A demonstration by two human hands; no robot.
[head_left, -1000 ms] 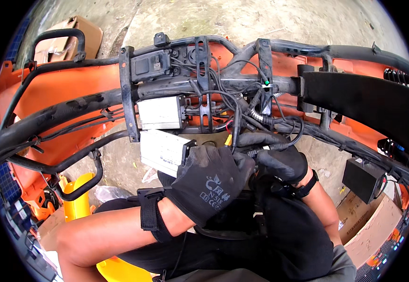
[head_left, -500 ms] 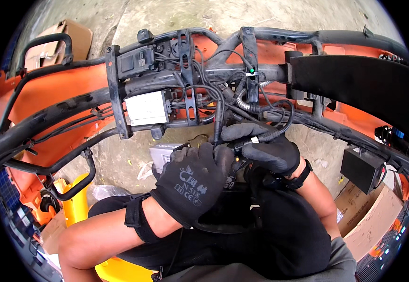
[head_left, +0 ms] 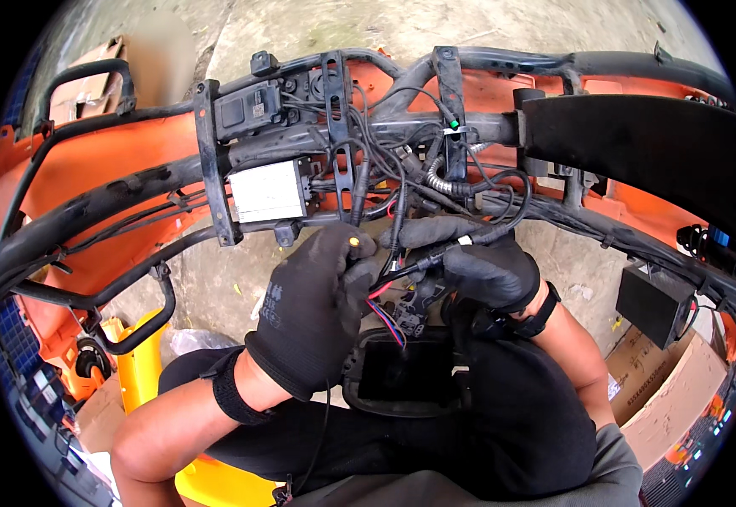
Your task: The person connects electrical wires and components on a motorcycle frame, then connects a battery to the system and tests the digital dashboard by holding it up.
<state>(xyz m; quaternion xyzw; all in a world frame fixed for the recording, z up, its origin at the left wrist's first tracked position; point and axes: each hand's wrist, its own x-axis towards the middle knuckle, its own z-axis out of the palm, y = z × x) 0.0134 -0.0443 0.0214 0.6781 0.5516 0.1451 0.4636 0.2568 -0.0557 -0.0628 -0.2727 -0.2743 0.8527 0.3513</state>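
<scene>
Both hands wear black work gloves. My right hand [head_left: 499, 275] is closed round a black cable [head_left: 429, 259] with a white band. This cable runs left toward my left hand [head_left: 313, 308], whose fingers are pinched near its end. A small yellow tip [head_left: 353, 242] shows at the left fingertips; what it belongs to is hard to tell. Thin red and blue wires [head_left: 391, 319] hang below the left fingers. Beyond the hands lies a black tubular vehicle frame [head_left: 152, 179] over orange body panels [head_left: 106, 193], with a bundle of black wires [head_left: 399, 207] coming down from it.
A silver box [head_left: 266, 193] and a black module [head_left: 245, 110] sit on the frame. Far right hangs a black box [head_left: 655, 306] above an open cardboard box [head_left: 668, 380]. An open black case [head_left: 355, 401] rests between my legs. Yellow plastic [head_left: 139, 355] stands at left.
My left hand has moved left and turned, uncovering the coloured wires and the black case. My right hand stays nearly in place with the cable.
</scene>
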